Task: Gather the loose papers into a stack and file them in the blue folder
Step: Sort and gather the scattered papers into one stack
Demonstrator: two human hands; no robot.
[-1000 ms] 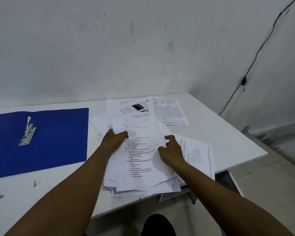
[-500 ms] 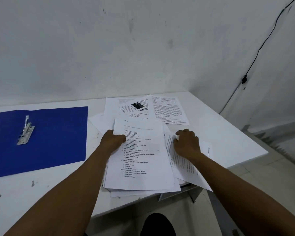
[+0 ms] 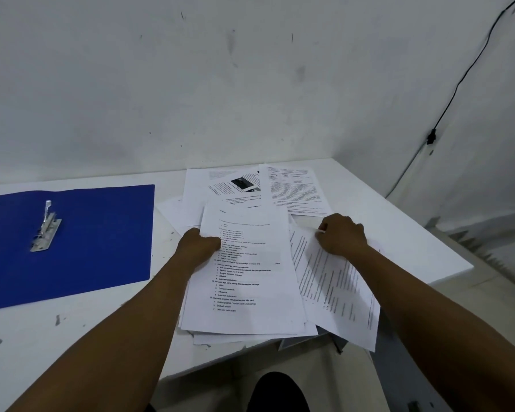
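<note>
Dim, flat indoor light w/ a cool grey cast; no clear source. Shadows soft, faint under the forearms and paper edges on the bench point(image 3: 369, 203). No glare. Wide-angle distortion: bench edge and wall point(image 3: 250, 84) lines bow toward the frame edges. Overall soft, slight blur; print on the papers point(image 3: 244, 278) mostly illegible.
</note>
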